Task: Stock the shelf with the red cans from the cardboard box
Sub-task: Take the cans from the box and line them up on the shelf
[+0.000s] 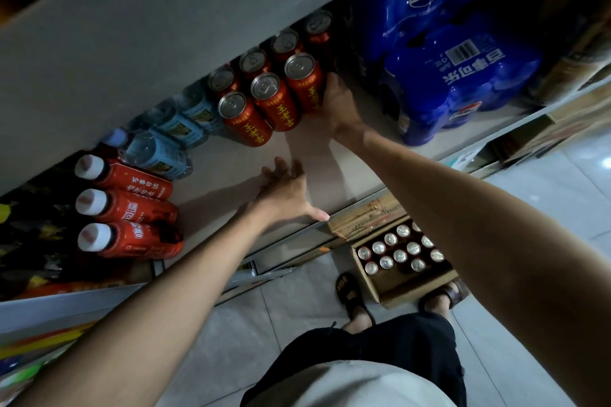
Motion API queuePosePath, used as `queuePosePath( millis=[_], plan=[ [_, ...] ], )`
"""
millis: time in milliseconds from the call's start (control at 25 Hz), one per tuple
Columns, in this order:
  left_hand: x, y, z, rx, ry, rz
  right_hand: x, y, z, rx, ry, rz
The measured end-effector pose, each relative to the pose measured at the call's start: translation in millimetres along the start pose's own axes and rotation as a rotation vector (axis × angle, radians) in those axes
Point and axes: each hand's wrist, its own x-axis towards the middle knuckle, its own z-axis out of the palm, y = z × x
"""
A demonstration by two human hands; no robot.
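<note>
Several red cans (264,99) with silver tops stand in two rows on the shelf (344,172). My right hand (335,106) grips the right-most front red can (304,81) from its right side, and the can stands on the shelf. To the front, my left hand (286,192) rests flat on the shelf board with fingers spread and its thumb along the front edge, holding nothing. On the floor below, between my feet, is the open cardboard box (377,289) with several more red cans (400,249) inside.
Blue Pepsi multipacks (443,53) fill the shelf right of the cans. Water bottles (172,132) and red bottles with white caps (129,208) lie to the left. The upper shelf board (132,26) overhangs the back row. My sandalled feet stand beside the box on the tiled floor (284,324).
</note>
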Motion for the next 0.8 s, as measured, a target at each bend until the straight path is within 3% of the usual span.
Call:
queuePosePath(
  millis=[120,240,440,520,640,800],
  plan=[
    [4.1,-2.2,1.2,-0.044,-0.03,-0.022,-35.3,6.1,-10.7,-0.014,0.048,0.062],
    [-1.6,3.7,1.7,-0.18,-0.024,0.093,-92.6,20.4,-30.2,-0.149,0.179,0.042],
    [-31.4,66.7,16.0,-0.215,0.42,0.312,-191.3,66.4,-66.2,-0.192,0.301,0.038],
    [-42.8,98.3,27.7,-0.221,0.483,0.487,-218.0,79.4,-77.3,-0.226,0.343,-0.002],
    [-54.0,137.0,61.3,-0.255,0.389,0.597,-263.9,113.8,-94.1,-0.212,0.4,0.105],
    [-32.0,157.1,125.7,-0.233,-0.081,0.443,-332.4,186.6,-95.3,-0.245,0.312,0.424]
  ],
)
